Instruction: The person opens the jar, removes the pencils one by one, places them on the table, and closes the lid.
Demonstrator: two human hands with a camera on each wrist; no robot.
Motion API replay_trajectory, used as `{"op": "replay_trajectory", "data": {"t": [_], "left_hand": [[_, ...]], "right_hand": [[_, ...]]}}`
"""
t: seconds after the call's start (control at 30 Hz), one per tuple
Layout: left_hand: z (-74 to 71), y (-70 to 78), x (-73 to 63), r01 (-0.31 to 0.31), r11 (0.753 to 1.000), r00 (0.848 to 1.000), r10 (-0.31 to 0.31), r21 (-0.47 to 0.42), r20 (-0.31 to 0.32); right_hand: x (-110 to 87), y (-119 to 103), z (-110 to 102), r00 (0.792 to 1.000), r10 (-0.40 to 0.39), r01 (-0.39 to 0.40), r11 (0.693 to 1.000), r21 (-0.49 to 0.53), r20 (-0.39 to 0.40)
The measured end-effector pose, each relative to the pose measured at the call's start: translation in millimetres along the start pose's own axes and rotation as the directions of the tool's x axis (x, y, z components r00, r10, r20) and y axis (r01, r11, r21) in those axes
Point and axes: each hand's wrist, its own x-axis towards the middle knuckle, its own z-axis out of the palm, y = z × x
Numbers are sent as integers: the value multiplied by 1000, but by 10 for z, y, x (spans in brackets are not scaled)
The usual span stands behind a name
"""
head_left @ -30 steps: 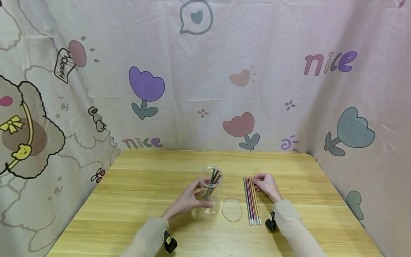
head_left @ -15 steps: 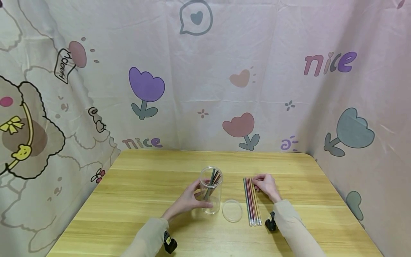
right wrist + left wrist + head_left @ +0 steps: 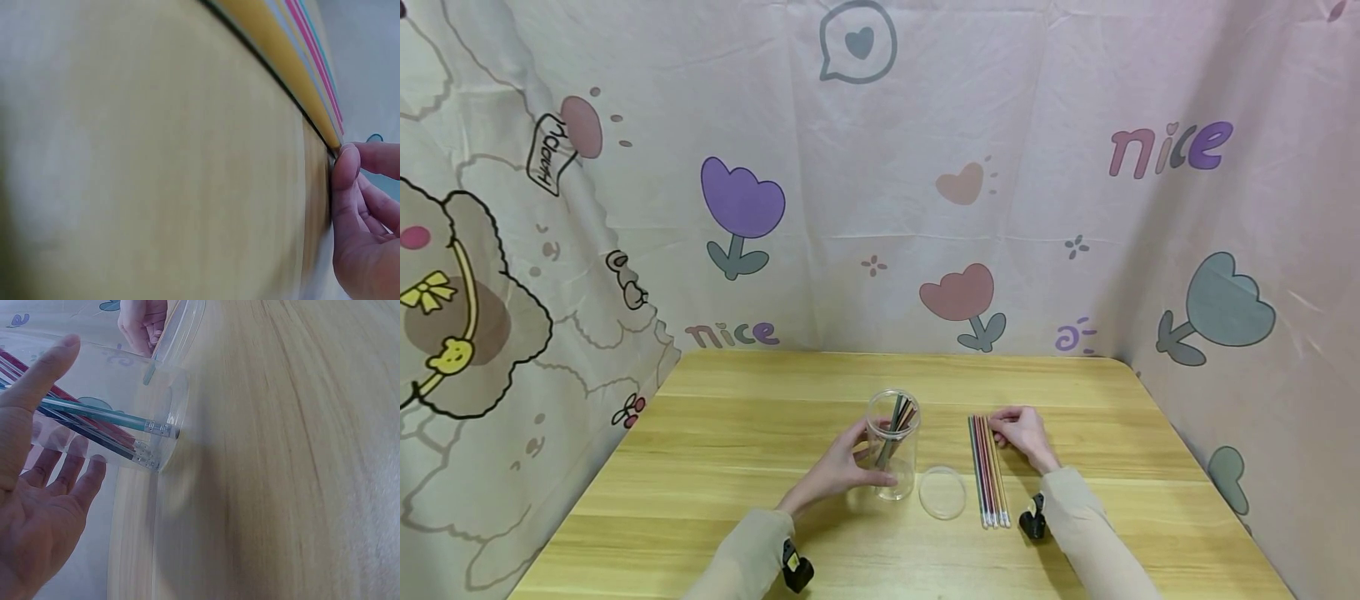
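Observation:
My left hand [image 3: 838, 468] holds a tall clear jar [image 3: 906, 482] upright on the table, thumb in front and fingers behind. Several pencils [image 3: 106, 412] lean inside the jar, their eraser ends down in the left wrist view. To the right, a row of pencils [image 3: 987, 471] lies side by side with erasers toward me. At the far end of that row, my right hand [image 3: 1022, 431] pinches the tip of the outermost yellow pencil [image 3: 294, 72] between thumb and index finger. The pencil still lies alongside the others.
A clear round lid [image 3: 942, 492] lies flat between the jar and the row. The wooden table [image 3: 737, 417] ends at a patterned curtain [image 3: 865, 167] behind, with more curtain on both sides.

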Motion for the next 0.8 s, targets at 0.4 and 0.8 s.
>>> {"op": "replay_trajectory", "data": {"t": [0.4, 0.8], "left_hand": [[6, -2, 4, -5, 1000, 1000, 5, -2, 5], [14, 12, -4, 20, 1000, 1000, -20, -16, 1]], "right_hand": [[-17, -98, -73, 1000, -8, 11, 993, 121, -21], [-53, -552, -61, 978, -205, 199, 969, 143, 26]]}}
